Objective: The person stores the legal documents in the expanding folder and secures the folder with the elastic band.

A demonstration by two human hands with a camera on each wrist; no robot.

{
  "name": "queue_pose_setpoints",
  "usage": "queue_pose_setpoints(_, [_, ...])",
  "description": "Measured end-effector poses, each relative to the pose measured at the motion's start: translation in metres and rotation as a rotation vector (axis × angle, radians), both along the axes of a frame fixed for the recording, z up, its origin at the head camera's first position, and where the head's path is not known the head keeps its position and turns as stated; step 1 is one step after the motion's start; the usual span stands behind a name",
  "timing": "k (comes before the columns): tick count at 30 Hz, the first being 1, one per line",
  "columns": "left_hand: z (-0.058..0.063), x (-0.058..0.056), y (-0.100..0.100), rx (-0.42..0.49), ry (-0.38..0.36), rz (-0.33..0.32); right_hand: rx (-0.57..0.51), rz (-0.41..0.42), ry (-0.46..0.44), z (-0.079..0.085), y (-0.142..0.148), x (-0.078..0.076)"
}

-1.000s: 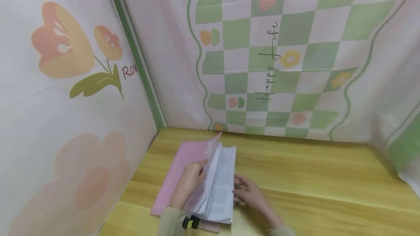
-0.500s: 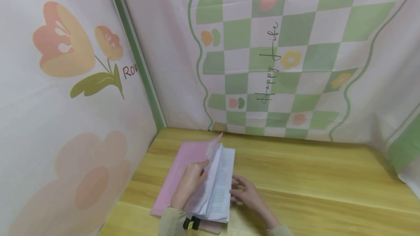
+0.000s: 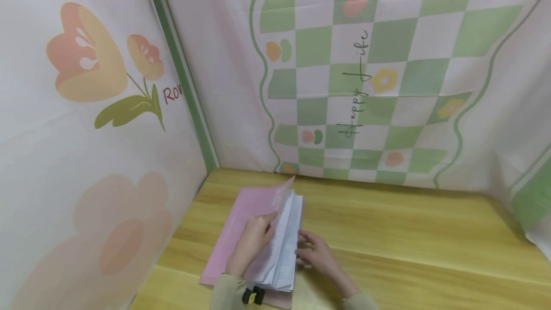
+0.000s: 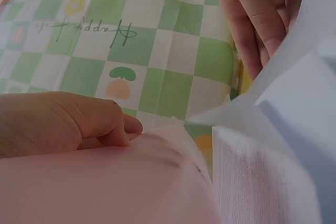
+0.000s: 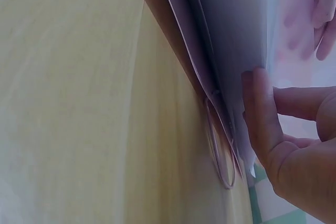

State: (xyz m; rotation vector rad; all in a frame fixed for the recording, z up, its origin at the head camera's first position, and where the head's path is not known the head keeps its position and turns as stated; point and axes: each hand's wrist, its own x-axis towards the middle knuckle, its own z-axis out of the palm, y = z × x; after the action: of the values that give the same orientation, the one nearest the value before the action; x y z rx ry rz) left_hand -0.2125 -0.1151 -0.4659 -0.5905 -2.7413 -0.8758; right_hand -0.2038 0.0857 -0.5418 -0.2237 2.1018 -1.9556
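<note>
A pink folder [image 3: 230, 226] stands partly open on the table, its front cover raised, with printed paper sheets [image 3: 287, 257] inside. My left hand [image 3: 251, 238] lies over the cover; in the left wrist view its thumb and curled fingers pinch the edge of the thin pink cover [image 4: 121, 182]. At the right edge of the sheets is my right hand [image 3: 320, 255]. Seen from the right wrist, its thumb and fingers [image 5: 260, 108] pinch the sheets' edge from both sides. A thin elastic loop [image 5: 220, 153] hangs from the folder's rear cover.
The wooden table [image 3: 409, 238] extends to the right of the folder. A checked green and white curtain [image 3: 353, 75] rises behind it, and a flowered curtain [image 3: 129, 157] borders the left side. A black strap with a yellow mark [image 3: 254, 295] sits at the left sleeve.
My right hand has moved a little left, bringing the sheets' right edge with it. More of the folder's pink back cover shows beside them. My left hand has stayed nearly in place.
</note>
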Motion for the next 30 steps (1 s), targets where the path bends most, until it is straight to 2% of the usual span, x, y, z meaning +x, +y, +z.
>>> queue_pose_setpoints(6, [-0.002,0.0,0.001,-0.003,0.029,-0.003,-0.022,0.01,-0.021,-0.003,-0.004,-0.002])
queue_pose_setpoints(11, [-0.002,0.001,0.002,-0.001,0.031,-0.002,-0.051,-0.01,-0.04,-0.002,-0.006,-0.002])
queue_pose_setpoints(19, [-0.002,-0.001,0.001,-0.008,0.079,-0.008,-0.062,-0.037,-0.069,-0.004,-0.01,-0.001])
queue_pose_setpoints(30, [-0.004,-0.001,0.002,0.004,0.083,-0.027,-0.073,-0.077,-0.113,-0.005,-0.017,0.0])
